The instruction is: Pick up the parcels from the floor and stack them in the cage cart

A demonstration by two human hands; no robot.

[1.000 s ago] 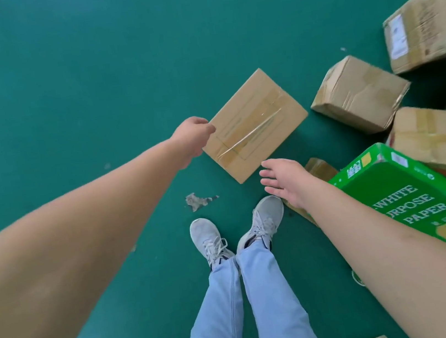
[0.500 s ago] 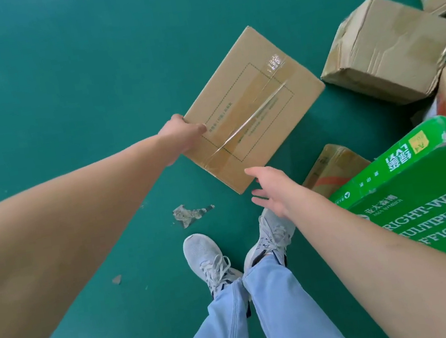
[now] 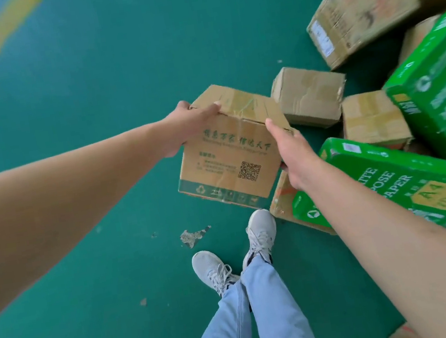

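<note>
We hold a brown corrugated cardboard box [image 3: 227, 150] above the green floor [image 3: 76, 104]. The left hand [image 3: 188, 121] grips its upper left corner, thumb over the taped top edge; the right hand [image 3: 291, 147] presses flat against its right side, fingers hidden behind it. The printed face with green characters and a QR code tilts toward us, its green band lowest. Creased brown parcels [image 3: 309, 95] and glossy green paper cartons [image 3: 391, 178] lie to the right, several blurred or cut off. The cage cart is out of frame.
</note>
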